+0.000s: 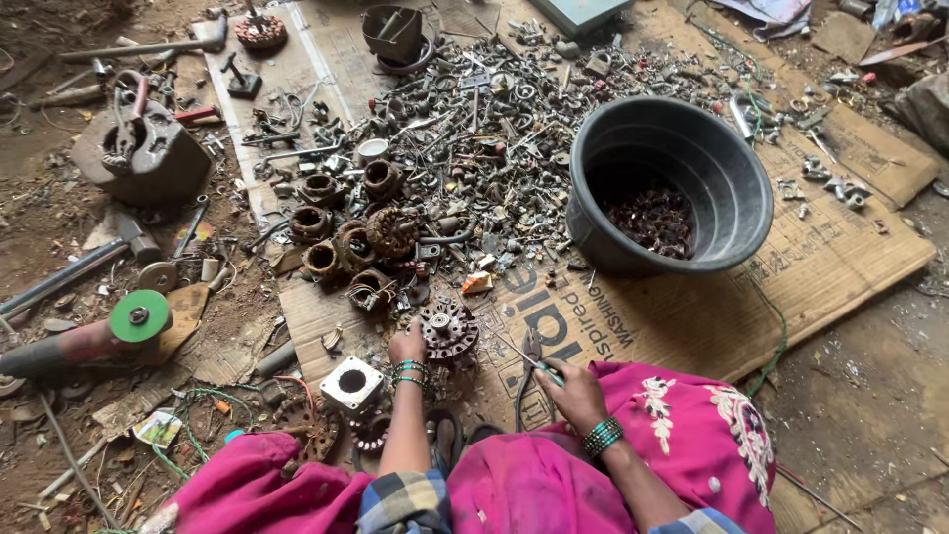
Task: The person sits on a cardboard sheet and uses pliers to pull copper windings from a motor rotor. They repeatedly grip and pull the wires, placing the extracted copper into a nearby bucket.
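clearly, with the left hand (406, 346) pinning the round motor part (448, 329) on the cardboard (692, 316), right hand (571, 391) fingers clenched on the screwdriver (529, 360) should pry slowly, tip seated firmly.

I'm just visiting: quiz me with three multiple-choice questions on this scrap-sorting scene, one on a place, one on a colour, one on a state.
1. Where does the big black plastic tub stand?
A on flattened brown cardboard
B on a bench
C on the lap

2. What colour is the disc on the red angle grinder?
A blue
B green
C white

3. What is the right hand doing?
A resting open
B gripping a thin green-handled screwdriver
C lifting the tub

Answers:
1 A, cardboard shows all around the tub's base.
2 B, the disc is plainly green.
3 B, fingers close round the handle, while the left hand touches the round metal motor part.
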`<state>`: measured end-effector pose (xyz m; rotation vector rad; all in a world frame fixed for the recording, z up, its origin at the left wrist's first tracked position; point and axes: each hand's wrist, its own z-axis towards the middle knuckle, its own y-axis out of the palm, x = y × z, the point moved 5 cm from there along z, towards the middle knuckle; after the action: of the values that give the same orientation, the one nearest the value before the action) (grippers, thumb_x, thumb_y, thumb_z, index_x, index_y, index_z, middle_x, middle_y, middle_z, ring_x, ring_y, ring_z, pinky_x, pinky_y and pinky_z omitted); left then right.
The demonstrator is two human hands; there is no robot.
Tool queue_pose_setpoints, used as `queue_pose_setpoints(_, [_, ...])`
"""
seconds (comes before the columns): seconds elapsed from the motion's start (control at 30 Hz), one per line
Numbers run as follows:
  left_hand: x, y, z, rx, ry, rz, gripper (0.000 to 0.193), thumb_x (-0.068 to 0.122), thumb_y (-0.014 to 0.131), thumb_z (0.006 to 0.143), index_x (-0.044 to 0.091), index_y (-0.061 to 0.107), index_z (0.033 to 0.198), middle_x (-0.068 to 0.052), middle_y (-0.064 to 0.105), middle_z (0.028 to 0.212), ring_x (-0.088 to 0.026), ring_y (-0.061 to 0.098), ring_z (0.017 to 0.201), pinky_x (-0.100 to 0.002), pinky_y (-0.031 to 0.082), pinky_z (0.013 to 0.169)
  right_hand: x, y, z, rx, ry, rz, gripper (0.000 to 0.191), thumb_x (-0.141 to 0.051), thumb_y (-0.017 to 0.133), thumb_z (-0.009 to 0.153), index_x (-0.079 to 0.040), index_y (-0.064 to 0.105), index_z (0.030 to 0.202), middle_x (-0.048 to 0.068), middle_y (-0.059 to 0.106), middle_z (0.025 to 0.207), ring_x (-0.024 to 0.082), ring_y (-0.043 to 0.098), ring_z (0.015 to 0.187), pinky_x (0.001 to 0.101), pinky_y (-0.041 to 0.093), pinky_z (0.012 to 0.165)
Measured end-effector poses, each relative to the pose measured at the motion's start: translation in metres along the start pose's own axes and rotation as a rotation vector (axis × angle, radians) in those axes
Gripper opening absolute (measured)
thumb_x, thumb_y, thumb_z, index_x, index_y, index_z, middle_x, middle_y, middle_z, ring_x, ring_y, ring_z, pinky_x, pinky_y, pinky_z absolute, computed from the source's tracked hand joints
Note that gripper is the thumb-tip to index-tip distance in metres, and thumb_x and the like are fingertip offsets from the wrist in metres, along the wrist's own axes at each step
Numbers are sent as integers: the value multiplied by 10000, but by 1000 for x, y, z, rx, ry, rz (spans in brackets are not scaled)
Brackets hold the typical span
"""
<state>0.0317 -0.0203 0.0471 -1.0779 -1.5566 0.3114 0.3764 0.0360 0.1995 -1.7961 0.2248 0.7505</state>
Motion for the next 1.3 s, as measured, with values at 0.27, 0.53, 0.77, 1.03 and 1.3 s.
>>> queue_pose_setpoints(0.27, [-4, -3, 24, -137, -301, -21, 674, 569, 582, 898, -45, 732, 1134, -286, 656, 1255, -447, 628, 1190, -505, 476, 1021, 21, 13, 9, -33, 150, -76, 414, -460, 702, 870, -183, 759, 1173, 143, 771, 957, 286, 766, 813, 399, 599, 734])
queue_pose_setpoints(0.53, [-6, -33, 20, -15, -86, 197, 631, 631, 589, 943, 43, 777, 1071, -228, 729, 1180, -421, 672, 1120, -553, 493, 970, 51, 30, 28, 16, 102, -52, 431, -451, 725, 856, -124, 774, 1132, 175, 765, 990, 317, 755, 925, 413, 589, 807])
queue_pose_setpoints(0.77, [89, -22, -41, -227, 707, 399, 807, 632, 827, 747, 197, 572, 1377, -153, 450, 1502, -293, 424, 1391, -509, 337, 1131, 54, 36, 36, -4, 129, -69, 425, -441, 714, 867, -122, 770, 1142, 177, 765, 984, 322, 753, 921, 421, 584, 809])
queue_pose_setpoints(1.03, [63, 12, -36, -235, 656, 513, 810, 247, 912, 708, 391, 567, 1427, -52, 360, 1618, -320, 388, 1447, -482, 401, 1139, 57, 30, 32, 9, 110, -65, 437, -407, 753, 842, -86, 765, 1138, 180, 760, 1034, 312, 749, 953, 401, 584, 845])
queue_pose_setpoints(1.3, [14, -7, 24, -144, 234, -470, 349, 345, 746, 930, 223, 743, 1257, 31, 789, 1203, -116, 760, 1046, -266, 602, 875, 45, 22, 28, 28, 114, -26, 431, -400, 737, 858, -82, 758, 1149, 179, 759, 1042, 307, 751, 969, 390, 582, 854])
